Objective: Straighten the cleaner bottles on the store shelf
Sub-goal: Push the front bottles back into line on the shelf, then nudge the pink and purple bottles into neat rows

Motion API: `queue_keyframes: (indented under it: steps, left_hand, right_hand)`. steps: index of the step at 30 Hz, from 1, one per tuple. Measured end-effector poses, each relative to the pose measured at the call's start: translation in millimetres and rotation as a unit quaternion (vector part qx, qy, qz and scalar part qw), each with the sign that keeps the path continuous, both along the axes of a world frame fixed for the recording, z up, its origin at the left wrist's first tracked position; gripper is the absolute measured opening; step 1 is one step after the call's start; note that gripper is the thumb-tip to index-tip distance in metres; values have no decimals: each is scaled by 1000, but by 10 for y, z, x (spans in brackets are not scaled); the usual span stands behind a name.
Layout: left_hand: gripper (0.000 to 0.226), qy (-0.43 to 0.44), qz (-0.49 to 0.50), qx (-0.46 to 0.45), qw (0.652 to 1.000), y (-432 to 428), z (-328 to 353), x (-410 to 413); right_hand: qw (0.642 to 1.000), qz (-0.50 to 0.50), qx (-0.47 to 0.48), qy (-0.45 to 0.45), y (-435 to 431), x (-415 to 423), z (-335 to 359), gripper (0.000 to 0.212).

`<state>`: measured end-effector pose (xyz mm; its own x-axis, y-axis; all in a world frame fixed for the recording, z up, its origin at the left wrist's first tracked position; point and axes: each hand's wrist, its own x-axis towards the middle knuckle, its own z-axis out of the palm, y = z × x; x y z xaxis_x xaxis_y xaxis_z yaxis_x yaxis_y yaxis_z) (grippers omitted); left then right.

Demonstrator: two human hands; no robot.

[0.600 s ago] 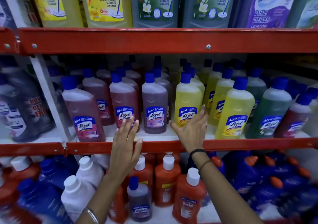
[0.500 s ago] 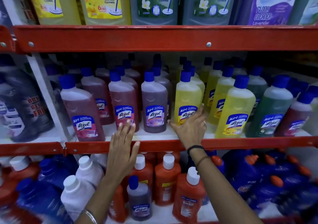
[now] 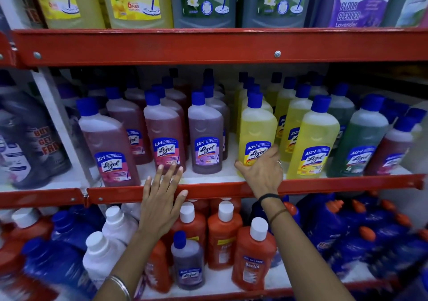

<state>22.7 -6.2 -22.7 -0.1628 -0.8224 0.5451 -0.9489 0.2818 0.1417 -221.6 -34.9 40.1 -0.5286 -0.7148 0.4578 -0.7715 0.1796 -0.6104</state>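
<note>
Head view: the right hand [image 3: 261, 173] has closed round the base of the front yellow bottle [image 3: 257, 136], w/ thumb on its left lower corner and fingers [image 3: 266, 153] across the label. A moment ago that hand was only laid flat against the label, so contact has turned into a grip. The bottle stands at the front edge of the middle shelf [image 3: 324, 186], roughly mid-width, first in its yellow column, and it leans slightly vs. the purple bottle [image 3: 205, 136] to its left.

The left hand [image 3: 162, 199] is open, fingers spread. It has slid down a bit: before, the fingertips [image 3: 172, 168] reached the label of the pink bottle [image 3: 165, 134]; now they sit at that bottle's foot, palm over the red front lip of the shelf. Touching the base or just short of it, can't tell. It holds nothing.

Meaning for the task: prob. the yellow one is the bottle being worked now, about to be turned or nudged square w/ its row. The pink one looks done or parked. Still off: the far-left pink bottle [image 3: 108, 145] near the shelf's left upright tilts and stands fwd of its neighbours, and the second yellow bottle [image 3: 312, 138] to the right leans too. So early-to-mid progress, several fronts left to face.
</note>
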Motion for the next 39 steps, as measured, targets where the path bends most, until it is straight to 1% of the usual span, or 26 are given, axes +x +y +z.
queue_keyframes:
  steps: [7, 16, 18, 19, 20, 22, 24, 26, 28, 31, 33, 34, 36, 39]
  left_hand:
    - [63, 18, -15, 10, 1000, 9, 17, 1]
    - [63, 4, -21, 27, 999, 51, 6, 61]
    - [62, -2, -17, 30, 999, 70, -42, 128]
    - [62, -5, -15, 29, 999, 79, -71, 179]
    - [62, -9, -11, 27, 1000, 88, -94, 237]
    - [61, -14, 2, 20, 1000, 104, -120, 358]
    - [60, -20, 9, 16, 1000, 114, -120, 446]
    - [60, -26, 6, 16, 1000, 114, -115, 482]
    - [61, -26, 3, 18, 999, 105, -114, 486]
    - [62, -31, -3, 22, 999, 84, -132, 495]
    - [62, -33, -6, 16, 999, 56, -158, 515]
    - [62, -34, -7, 11, 999, 40, -172, 519]
    - [63, -33, -10, 4, 999, 11, -198, 516]
    - [65, -31, -13, 0, 999, -11, -213, 511]
  right_hand:
    - [1000, -6, -4, 13, 209, -47, -21, 100]
    - [1000, 12, -23, -4, 341, -42, -57, 103]
    - [998, 17, -51, -12, 390, -4, -135, 105]
    - [996, 19, -80, -17, 436, 36, -175, 104]
    - [992, 28, -118, -25, 491, 91, -206, 100]
    - [977, 80, -194, -44, 583, 251, -222, 84]
    - [961, 142, -231, -53, 593, 458, -179, 71]
    - [958, 174, -223, -55, 485, 677, -110, 72]
    - [966, 176, -183, -56, 304, 874, -33, 82]
    - [986, 133, -87, -51, 9, 1062, 25, 107]
    - [991, 101, -57, -60, -134, 1112, 46, 117]
    - [992, 93, -53, -70, -178, 1118, 57, 117]
    - [992, 85, -49, -75, -228, 1108, 67, 110]
    - [996, 73, -36, -41, -233, 1096, 47, 103]
